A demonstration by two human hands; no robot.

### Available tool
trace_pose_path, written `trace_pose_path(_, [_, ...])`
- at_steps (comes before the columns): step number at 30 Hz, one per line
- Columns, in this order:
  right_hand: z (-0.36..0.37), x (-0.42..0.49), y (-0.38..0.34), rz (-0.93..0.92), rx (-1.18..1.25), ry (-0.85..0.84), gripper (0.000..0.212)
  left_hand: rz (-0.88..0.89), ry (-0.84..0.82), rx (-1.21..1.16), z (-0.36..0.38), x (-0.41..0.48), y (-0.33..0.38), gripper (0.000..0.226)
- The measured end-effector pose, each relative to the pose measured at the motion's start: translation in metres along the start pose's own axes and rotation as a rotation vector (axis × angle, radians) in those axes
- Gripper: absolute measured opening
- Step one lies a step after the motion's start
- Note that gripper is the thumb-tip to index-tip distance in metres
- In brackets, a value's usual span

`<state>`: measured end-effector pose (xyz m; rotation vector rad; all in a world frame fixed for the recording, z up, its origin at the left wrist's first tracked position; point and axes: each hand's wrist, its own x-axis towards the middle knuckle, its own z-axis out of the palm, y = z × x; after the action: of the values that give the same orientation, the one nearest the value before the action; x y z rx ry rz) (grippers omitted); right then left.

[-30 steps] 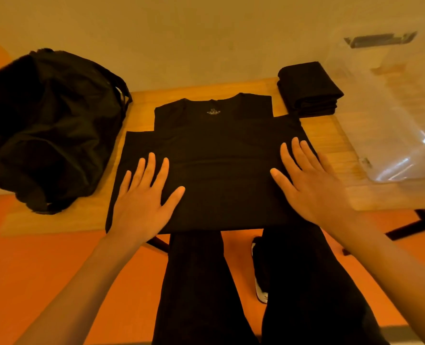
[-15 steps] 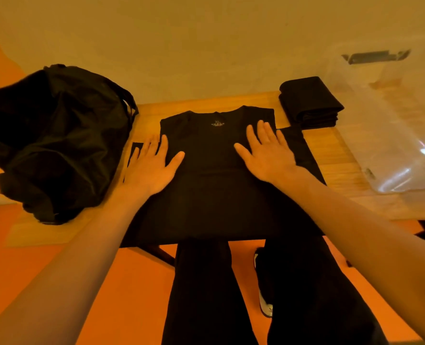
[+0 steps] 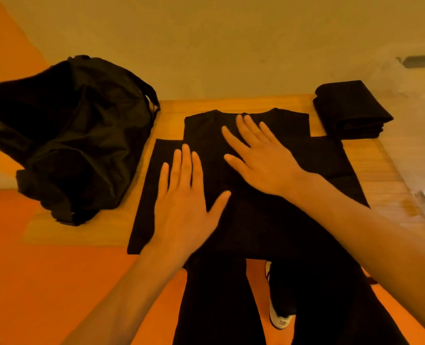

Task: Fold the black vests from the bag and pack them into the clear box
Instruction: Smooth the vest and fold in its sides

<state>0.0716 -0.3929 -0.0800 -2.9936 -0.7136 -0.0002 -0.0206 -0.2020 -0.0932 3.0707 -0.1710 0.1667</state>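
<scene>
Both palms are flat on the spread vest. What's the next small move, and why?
Probably have the left hand pinch the left flap and fold it inward: the vest lies flat, the right hand also pressing it, and that flap juts out wider than the chest part.

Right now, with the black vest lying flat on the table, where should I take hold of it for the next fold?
Probably its left side edge, from the bag side. That strip of the vest lies flat and uncovered beyond your left hand, so fingers can slide under and pinch it; your right hand covers the chest.
</scene>
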Motion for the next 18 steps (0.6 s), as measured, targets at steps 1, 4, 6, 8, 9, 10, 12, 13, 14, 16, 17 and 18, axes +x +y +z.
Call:
trace_pose_path(1, [0.004,0.014,-0.007,-0.074,-0.016,-0.058,0.068,-0.044,-0.041,0.012,0.006,-0.012,0.002,0.096])
trace_pose_path(4, [0.022,0.039,-0.009,-0.134,-0.039,-0.184,0.066,-0.168,-0.114,0.036,0.018,-0.033,-0.008,0.099])
trace_pose_path(6, [0.027,0.042,-0.001,-0.11,-0.039,-0.183,0.065,-0.163,-0.096,0.026,0.019,-0.04,-0.01,0.099])
trace_pose_path(8, [0.027,0.043,0.0,-0.1,-0.052,-0.194,0.064,-0.157,-0.083,0.014,0.019,-0.047,-0.011,0.098])
trace_pose_path(9, [0.025,0.044,-0.002,-0.091,-0.07,-0.199,0.065,-0.156,-0.086,0.013,0.019,-0.048,-0.011,0.098])
trace_pose_path(10, [0.022,0.046,-0.007,-0.086,-0.094,-0.191,0.066,-0.157,-0.088,0.013,0.02,-0.049,-0.012,0.098])
trace_pose_path(12, [0.015,0.054,-0.025,-0.137,-0.122,-0.134,0.067,-0.154,-0.081,-0.001,0.019,-0.047,-0.012,0.098])
trace_pose_path(13, [0.012,0.06,-0.04,-0.197,-0.106,-0.112,0.066,-0.151,-0.072,-0.012,0.019,-0.047,-0.012,0.097])
trace_pose_path(14, [0.013,0.067,-0.057,-0.268,-0.078,-0.111,0.065,-0.149,-0.063,-0.022,0.018,-0.046,-0.011,0.097])
trace_pose_path(16, [0.021,0.083,-0.086,-0.385,-0.049,-0.137,0.063,-0.153,-0.064,-0.031,0.019,-0.047,-0.011,0.098])
trace_pose_path(17, [0.027,0.09,-0.095,-0.4,-0.044,-0.146,0.063,-0.157,-0.069,-0.031,0.018,-0.048,-0.011,0.099])
trace_pose_path(18, [0.032,0.097,-0.1,-0.385,-0.033,-0.151,0.063,-0.164,-0.073,-0.028,0.019,-0.048,-0.012,0.1])
